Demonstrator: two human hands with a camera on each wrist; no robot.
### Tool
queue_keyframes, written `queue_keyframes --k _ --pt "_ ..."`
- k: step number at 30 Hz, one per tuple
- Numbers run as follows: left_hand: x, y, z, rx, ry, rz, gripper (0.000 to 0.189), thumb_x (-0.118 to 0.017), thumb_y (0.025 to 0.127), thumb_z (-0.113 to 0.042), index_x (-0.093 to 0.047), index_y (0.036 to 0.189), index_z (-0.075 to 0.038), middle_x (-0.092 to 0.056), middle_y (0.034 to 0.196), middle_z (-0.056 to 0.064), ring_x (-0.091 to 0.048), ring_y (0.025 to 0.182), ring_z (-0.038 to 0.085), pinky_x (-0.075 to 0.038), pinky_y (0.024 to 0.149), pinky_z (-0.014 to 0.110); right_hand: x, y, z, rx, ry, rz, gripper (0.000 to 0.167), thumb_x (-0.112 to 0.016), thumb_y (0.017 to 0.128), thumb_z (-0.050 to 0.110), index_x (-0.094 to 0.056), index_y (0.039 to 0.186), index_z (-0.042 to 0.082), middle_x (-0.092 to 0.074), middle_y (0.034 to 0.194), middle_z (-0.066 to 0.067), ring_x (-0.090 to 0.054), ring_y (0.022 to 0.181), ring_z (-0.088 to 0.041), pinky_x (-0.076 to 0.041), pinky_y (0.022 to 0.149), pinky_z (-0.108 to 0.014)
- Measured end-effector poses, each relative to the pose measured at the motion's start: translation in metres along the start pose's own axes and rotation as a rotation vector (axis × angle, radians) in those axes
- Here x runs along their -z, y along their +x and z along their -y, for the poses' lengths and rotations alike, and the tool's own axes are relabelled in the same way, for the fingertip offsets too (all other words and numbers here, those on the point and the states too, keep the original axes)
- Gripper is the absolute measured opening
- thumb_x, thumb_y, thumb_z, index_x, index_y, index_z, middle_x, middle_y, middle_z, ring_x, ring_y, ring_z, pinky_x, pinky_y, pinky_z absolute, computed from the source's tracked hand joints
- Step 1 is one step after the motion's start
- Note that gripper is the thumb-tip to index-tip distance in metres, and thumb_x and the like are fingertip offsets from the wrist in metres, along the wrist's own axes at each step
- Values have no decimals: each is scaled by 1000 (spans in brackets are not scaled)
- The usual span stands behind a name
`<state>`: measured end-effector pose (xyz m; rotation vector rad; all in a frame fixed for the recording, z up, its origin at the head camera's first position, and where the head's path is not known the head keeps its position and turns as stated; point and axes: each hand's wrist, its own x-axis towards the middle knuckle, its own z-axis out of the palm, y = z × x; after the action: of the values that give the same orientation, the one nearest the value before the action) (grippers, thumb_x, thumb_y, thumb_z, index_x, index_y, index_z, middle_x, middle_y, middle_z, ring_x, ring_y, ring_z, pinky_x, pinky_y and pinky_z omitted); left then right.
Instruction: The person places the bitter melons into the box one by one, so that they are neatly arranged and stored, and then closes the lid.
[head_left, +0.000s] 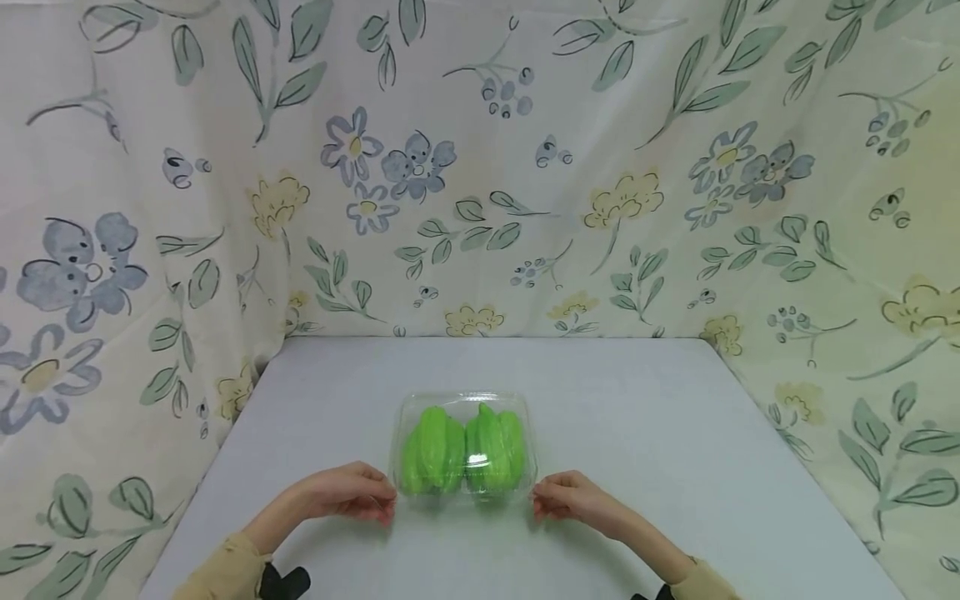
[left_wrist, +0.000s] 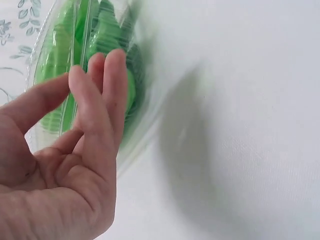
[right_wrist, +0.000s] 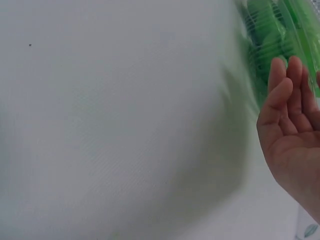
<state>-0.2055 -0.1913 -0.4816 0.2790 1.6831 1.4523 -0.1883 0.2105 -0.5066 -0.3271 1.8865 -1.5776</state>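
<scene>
In the head view a clear plastic clamshell container is at the middle of the white table, with several bright green, ribbed, elongated pieces inside. My left hand pinches its near left edge. In the left wrist view, thumb and index finger of that hand meet at the rim of the container. My right hand is at the near right corner, pinching the edge there. The right wrist view shows the same hand with bent fingers beside the container; its thumb is mostly cut off.
The white tabletop runs out on both sides of the container. A floral cloth hangs behind the table and along its left and right sides. Shadows of the hands and container fall on the table.
</scene>
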Motion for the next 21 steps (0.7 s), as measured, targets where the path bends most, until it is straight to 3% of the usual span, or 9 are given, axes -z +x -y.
queue_keyframes --k 5,10,15,21 --pt "-3 12 -4 -54 9 -153 29 -53 96 -16 -65 97 10 -69 77 -1 -64 68 1 -53 59 10 5 6 3 -30 58 -114 44 -53 97 27 -60 109 -14 -69 83 5 -64 78 -6 -53 68 -17" --pt "-2 38 -13 -111 -8 -273 33 -53 95 -14 -61 103 17 -69 75 -3 -66 68 3 -54 60 10 16 15 5 -54 132 -241 43 -54 96 25 -58 114 -14 -68 81 7 -65 76 -4 -52 66 -14" --pt "0 60 -19 -129 -49 -349 31 -53 94 -10 -60 104 18 -68 72 -3 -65 66 1 -53 60 9 25 21 6 -40 166 -310 44 -54 97 23 -56 117 -16 -68 78 8 -65 74 -2 -51 63 -12" --pt "-1 73 -20 -167 -114 -388 34 -53 92 -5 -53 108 25 -66 67 -5 -65 63 3 -52 58 7 32 22 7 -12 143 -352 43 -53 97 20 -55 116 -19 -67 75 8 -63 70 -2 -50 62 -11"
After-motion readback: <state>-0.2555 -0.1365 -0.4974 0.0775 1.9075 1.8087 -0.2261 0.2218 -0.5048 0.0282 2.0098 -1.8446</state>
